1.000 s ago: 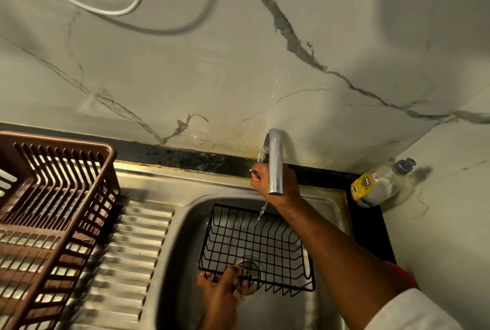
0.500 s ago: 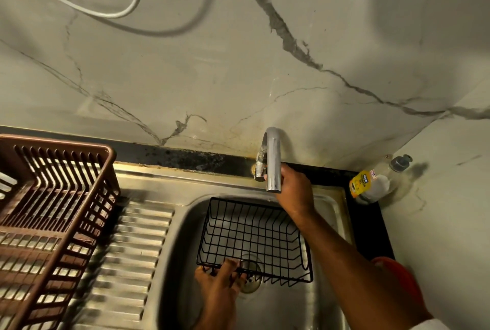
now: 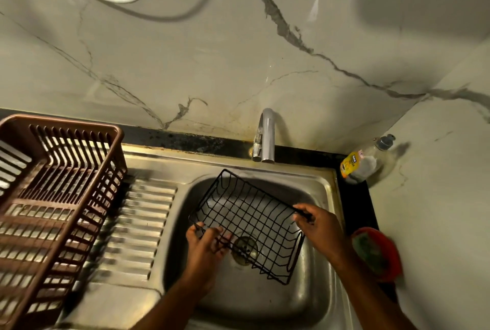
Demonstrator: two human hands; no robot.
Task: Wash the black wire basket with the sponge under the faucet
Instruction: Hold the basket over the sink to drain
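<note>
Far left of both hands: brown plastic dish rack [image 3: 53, 197] on the ribbed drainboard [image 3: 138, 226]. Left hand [image 3: 205, 243] reaching up from below, fingers curled round the near-left rim of the black wire basket [image 3: 249, 223]. Basket tilted, held inside the sink [image 3: 318, 290], over the drain [image 3: 245, 246], below the faucet [image 3: 266, 136]. Right hand [image 3: 316, 225] pinching the basket's far-right rim. Right of that hand: red bowl [image 3: 377, 254]; beyond, a yellow-labelled bottle [image 3: 362, 162], print unreadable.

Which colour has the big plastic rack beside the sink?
Brown, seen in the head view: the rack stands left of the sink.
</note>
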